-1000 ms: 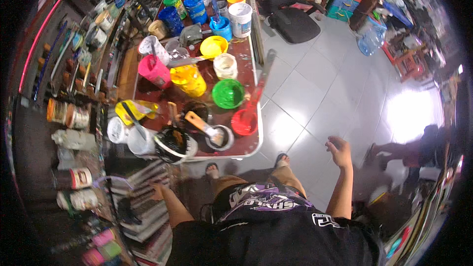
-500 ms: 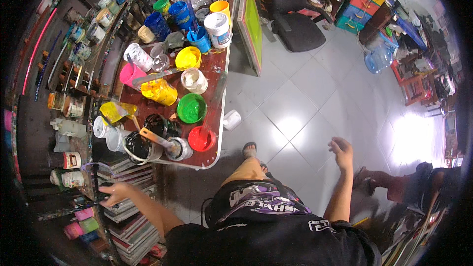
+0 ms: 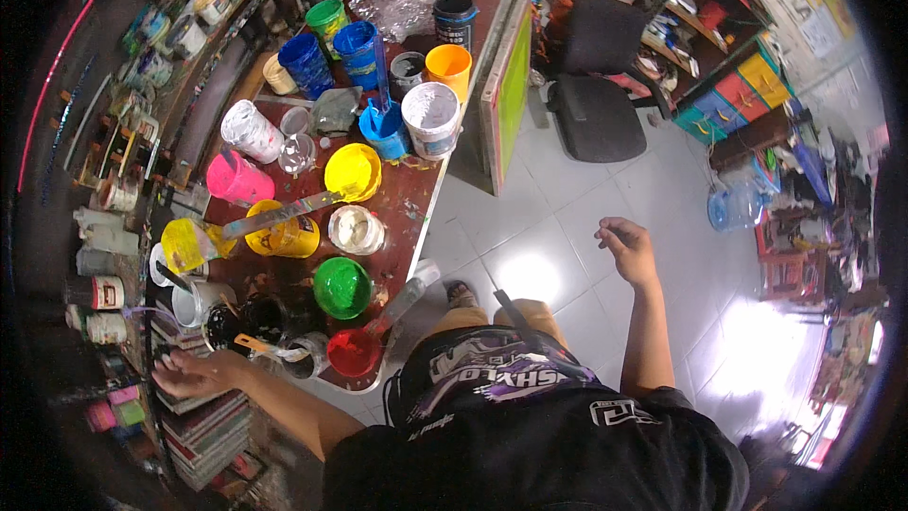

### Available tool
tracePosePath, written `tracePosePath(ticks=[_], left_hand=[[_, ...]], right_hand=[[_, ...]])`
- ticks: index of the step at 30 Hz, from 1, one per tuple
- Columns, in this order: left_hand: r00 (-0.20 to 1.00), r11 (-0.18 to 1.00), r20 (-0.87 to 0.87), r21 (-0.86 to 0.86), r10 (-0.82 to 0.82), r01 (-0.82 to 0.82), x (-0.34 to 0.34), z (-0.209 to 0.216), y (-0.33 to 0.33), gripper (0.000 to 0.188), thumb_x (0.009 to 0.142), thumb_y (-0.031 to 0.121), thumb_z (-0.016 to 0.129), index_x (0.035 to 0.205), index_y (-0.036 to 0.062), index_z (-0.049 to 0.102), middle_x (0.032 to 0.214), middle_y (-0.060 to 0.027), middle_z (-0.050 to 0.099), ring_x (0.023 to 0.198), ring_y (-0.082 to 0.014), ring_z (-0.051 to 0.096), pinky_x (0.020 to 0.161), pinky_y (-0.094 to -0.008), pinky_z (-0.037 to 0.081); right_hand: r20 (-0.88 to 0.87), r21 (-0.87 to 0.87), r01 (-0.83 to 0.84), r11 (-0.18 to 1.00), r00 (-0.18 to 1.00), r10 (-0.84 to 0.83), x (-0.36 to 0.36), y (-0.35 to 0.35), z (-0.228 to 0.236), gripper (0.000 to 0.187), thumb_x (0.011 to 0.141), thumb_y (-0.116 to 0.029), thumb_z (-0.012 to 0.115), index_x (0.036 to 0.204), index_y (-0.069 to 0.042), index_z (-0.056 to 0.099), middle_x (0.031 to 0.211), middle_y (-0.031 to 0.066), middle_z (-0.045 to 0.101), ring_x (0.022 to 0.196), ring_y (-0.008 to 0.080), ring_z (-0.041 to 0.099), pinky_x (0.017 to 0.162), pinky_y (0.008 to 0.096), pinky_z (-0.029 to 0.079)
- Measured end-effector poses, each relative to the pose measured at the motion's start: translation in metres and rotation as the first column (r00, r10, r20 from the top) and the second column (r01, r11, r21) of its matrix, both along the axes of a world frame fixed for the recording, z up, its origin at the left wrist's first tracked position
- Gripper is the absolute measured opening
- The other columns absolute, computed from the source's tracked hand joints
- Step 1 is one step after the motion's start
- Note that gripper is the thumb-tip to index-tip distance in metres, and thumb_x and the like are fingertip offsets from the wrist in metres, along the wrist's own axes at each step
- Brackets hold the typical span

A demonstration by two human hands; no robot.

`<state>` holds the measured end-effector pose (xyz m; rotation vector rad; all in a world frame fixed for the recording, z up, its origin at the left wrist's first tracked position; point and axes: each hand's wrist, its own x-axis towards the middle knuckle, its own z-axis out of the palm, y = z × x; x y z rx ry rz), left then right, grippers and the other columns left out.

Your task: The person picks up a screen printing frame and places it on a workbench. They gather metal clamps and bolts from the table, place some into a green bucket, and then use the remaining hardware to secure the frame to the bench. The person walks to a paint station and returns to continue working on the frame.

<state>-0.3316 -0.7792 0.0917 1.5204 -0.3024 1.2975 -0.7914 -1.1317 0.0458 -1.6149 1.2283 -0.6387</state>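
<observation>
Head view: the left hand (image 3: 194, 374) lies at the lower left of the frame, palm down with fingers spread apart, resting on the top of a stack of books (image 3: 203, 426) just below the near end of the paint table (image 3: 416, 194). It holds nothing. Nearest to it on the table are a black pot (image 3: 224, 326) and a red paint tub (image 3: 353, 352) with a scraper handle (image 3: 405, 298) leaning out of it. Above these, toward the frame centre-left, stand a green paint tub (image 3: 341, 287), a white tub (image 3: 356, 229) and a yellow tub (image 3: 352, 171). The right hand (image 3: 627, 248) hangs right of centre over the tiled floor (image 3: 558, 218), empty, fingers loosely curled together. A black office chair (image 3: 596, 99) stands at upper centre.
</observation>
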Motion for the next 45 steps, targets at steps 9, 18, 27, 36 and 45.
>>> tracePosePath(ticks=[9,18,27,36,45], left_hand=[[0.847,0.98,-0.517,0.067,-0.126,0.187,-0.057,0.008,-0.073,0.042,0.09,0.009,0.048,0.127,-0.0061,0.034,0.119,-0.0198,0.047,0.103,-0.0236,0.05,0.09,-0.0336,0.042],[0.578,0.953,-0.79,0.024,0.203,-0.302,-0.156,0.018,-0.104,0.052,0.09,0.031,0.049,0.129,-0.0014,0.038,0.129,-0.0159,0.043,0.116,-0.0245,0.044,0.097,-0.0359,0.032],[0.372,0.894,-0.911,-0.009,0.177,-0.448,-0.249,-0.01,-0.137,0.066,0.087,0.047,0.046,0.135,0.0045,0.029,0.136,-0.013,0.034,0.123,-0.0289,0.037,0.099,-0.0419,0.026],[0.616,0.286,-0.542,-0.835,-0.571,-0.47,-0.277,-0.043,-0.203,0.1,0.075,0.064,0.046,0.14,0.0038,0.0,0.146,-0.0158,-0.001,0.132,-0.0402,0.011,0.098,-0.065,0.004],[0.745,0.093,-0.287,-0.952,-0.602,-0.292,-0.274,-0.023,-0.229,0.099,0.078,0.057,0.048,0.139,0.0018,-0.007,0.144,-0.019,0.008,0.121,-0.0374,0.035,0.094,-0.0584,0.022]], right_hand=[[-0.001,-0.079,-0.33,0.941,0.944,0.331,0.088,-0.133,-0.005,0.006,0.076,-0.002,0.063,0.076,0.003,0.065,0.076,0.0087,0.063,0.067,0.0135,0.058,0.063,0.0245,0.046],[0.302,-0.053,-0.617,0.785,0.74,0.601,0.215,-0.264,0.001,0.014,0.083,-0.008,0.06,0.09,0.004,0.062,0.078,0.0076,0.063,0.068,0.0123,0.058,0.063,0.0245,0.047],[0.401,-0.1,-0.767,0.633,0.551,0.731,0.284,-0.284,0.006,0.015,0.084,-0.007,0.059,0.096,0.003,0.06,0.079,0.0071,0.063,0.068,0.0112,0.058,0.063,0.0233,0.047],[0.402,-0.123,-0.889,0.442,0.362,0.841,0.323,-0.264,0.014,0.016,0.083,-0.005,0.059,0.096,0.003,0.06,0.078,0.0079,0.063,0.066,0.0112,0.057,0.063,0.025,0.047],[0.358,-0.182,-0.925,0.333,0.253,0.899,0.341,-0.238,0.029,0.014,0.086,-0.006,0.054,0.095,0.003,0.06,0.076,0.0067,0.062,0.066,0.0102,0.055,0.064,0.0234,0.044]])
